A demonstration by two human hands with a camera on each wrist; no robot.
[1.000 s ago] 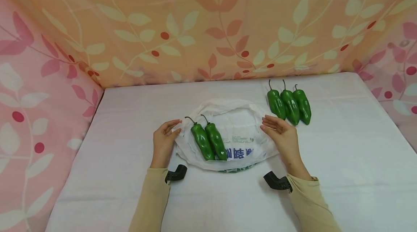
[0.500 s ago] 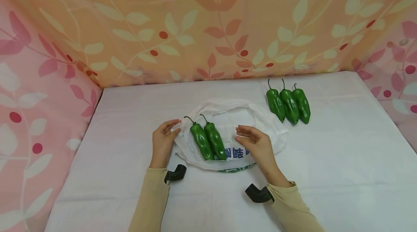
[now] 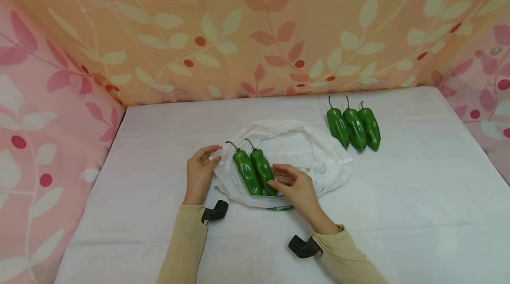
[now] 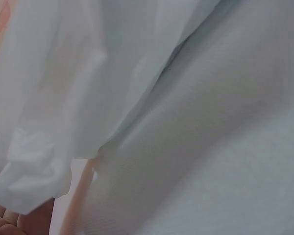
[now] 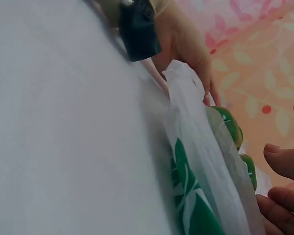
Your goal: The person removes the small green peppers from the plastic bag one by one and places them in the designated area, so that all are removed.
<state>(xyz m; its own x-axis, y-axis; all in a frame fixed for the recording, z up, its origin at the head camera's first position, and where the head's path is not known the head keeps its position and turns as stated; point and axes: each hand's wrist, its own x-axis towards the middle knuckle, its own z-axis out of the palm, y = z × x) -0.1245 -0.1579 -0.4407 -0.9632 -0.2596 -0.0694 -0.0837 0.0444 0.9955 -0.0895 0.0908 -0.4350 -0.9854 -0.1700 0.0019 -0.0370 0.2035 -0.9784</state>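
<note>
Spread on the table is a white plastic bag (image 3: 334,173) with its mouth open. Two long green peppers (image 3: 246,172) lie side by side at the bag's left, stems pointing away. My left hand (image 3: 199,173) pinches the bag's left edge; in the left wrist view thin white plastic (image 4: 34,171) hangs over part of that hand. Over the bag, my right hand (image 3: 296,186) has its thumb and fingers apart right beside the right-hand pepper (image 3: 260,166). In the right wrist view, the right thumb (image 5: 286,161) shows a gap from the pepper ends.
Three more green peppers (image 3: 356,129) lie in a row on the white tablecloth (image 3: 414,177) behind the bag at the right. A floral curtain (image 3: 223,31) borders the table at the back and sides. A black camera (image 3: 304,247) sits on each wrist.
My right hand has let go of the bag's right edge and moved left over the bag to the right-hand pepper. The left hand has stayed at the left edge.
</note>
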